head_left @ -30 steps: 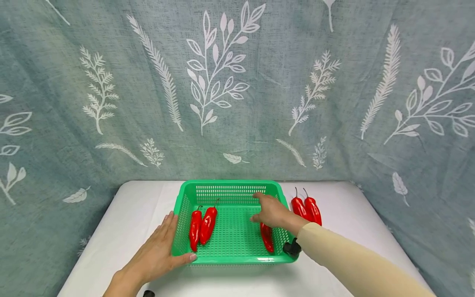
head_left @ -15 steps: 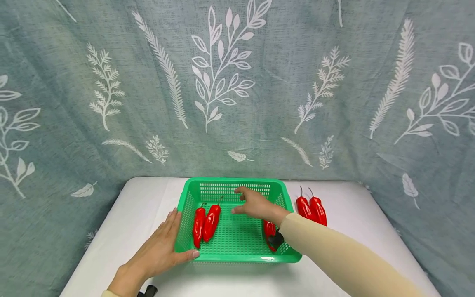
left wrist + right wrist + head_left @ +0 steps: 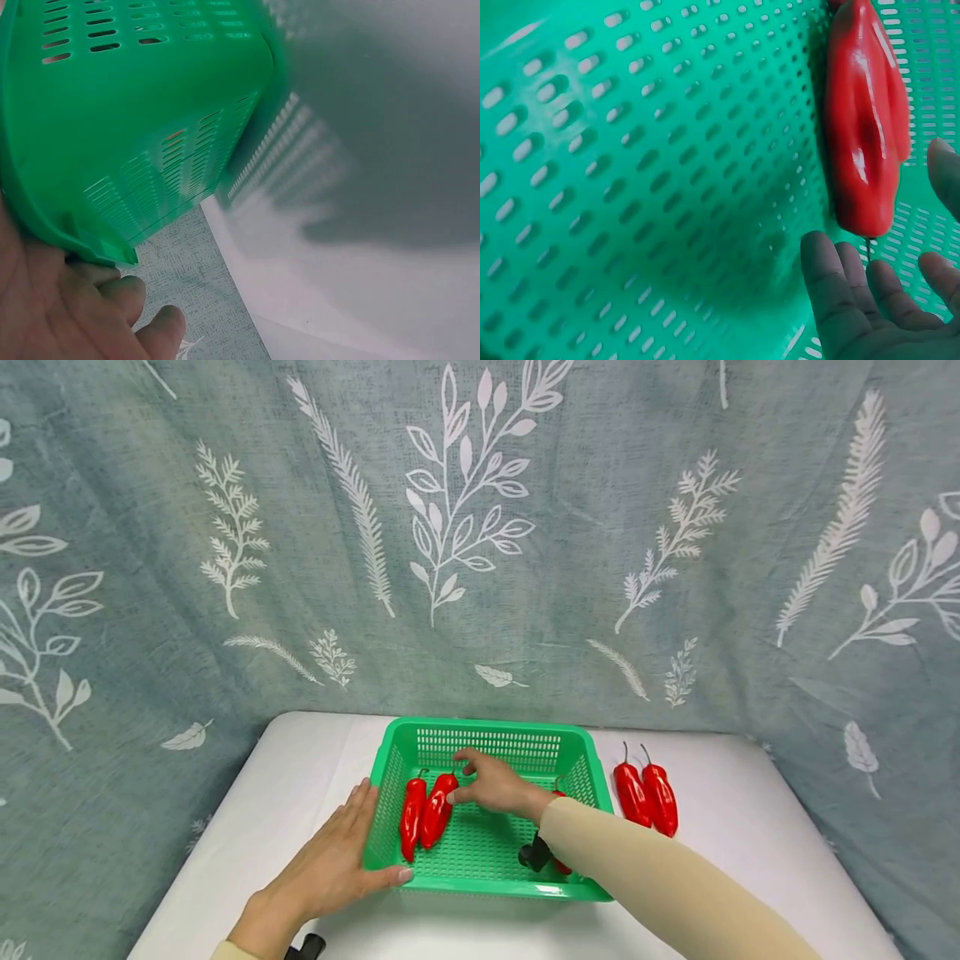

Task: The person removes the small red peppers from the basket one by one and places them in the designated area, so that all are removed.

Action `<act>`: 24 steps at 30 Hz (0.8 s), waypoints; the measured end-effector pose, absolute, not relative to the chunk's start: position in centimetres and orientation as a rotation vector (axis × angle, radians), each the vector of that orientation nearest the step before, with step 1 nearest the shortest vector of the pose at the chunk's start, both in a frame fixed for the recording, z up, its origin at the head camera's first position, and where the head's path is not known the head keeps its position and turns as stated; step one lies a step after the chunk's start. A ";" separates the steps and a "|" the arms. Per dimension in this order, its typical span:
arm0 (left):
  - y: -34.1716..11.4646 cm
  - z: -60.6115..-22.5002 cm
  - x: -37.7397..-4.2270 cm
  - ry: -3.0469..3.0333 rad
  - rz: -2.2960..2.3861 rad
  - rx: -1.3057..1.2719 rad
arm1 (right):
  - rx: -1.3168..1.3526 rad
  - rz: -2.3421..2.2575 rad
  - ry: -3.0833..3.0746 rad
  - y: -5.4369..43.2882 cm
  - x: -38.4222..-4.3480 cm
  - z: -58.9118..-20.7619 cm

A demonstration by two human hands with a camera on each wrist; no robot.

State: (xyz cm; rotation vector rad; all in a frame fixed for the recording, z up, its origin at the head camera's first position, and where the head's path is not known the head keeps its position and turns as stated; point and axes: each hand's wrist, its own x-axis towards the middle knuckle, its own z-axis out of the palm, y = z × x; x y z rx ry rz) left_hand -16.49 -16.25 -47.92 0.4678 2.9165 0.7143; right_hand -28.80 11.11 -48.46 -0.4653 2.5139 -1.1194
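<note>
Peppers [image 3: 438, 811], two side by side, lay in the left half of the green basket [image 3: 510, 887], at the lower centre of the head view. Just beside them was the right hand [image 3: 499, 785], thumb and fingers spread apart. The left hand [image 3: 326, 857] touched the basket's lower left corner, fingers straight, thumb spread onto the front rim. A third pepper [image 3: 562, 867] showed partly behind the right sleeve [image 3: 637, 860]; an outer pair [image 3: 660, 800] lay on the white counter [image 3: 720, 802], lower right.

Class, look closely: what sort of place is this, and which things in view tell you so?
Probably an indoor tabletop set-up, perhaps arranged for a demonstration: a white table stands before a leaf-patterned cloth, with a green basket on it and red peppers inside and beside that.
</note>
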 end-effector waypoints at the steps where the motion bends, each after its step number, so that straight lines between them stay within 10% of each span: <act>1: -16.2 -47.9 -16.5 2.913 0.712 0.467 | -0.463 -1.125 2.506 11.0 -28.9 -48.7; 24: -16.4 -48.1 -16.5 2.921 0.710 0.485 | -0.499 -1.151 2.495 8.0 -29.0 -51.0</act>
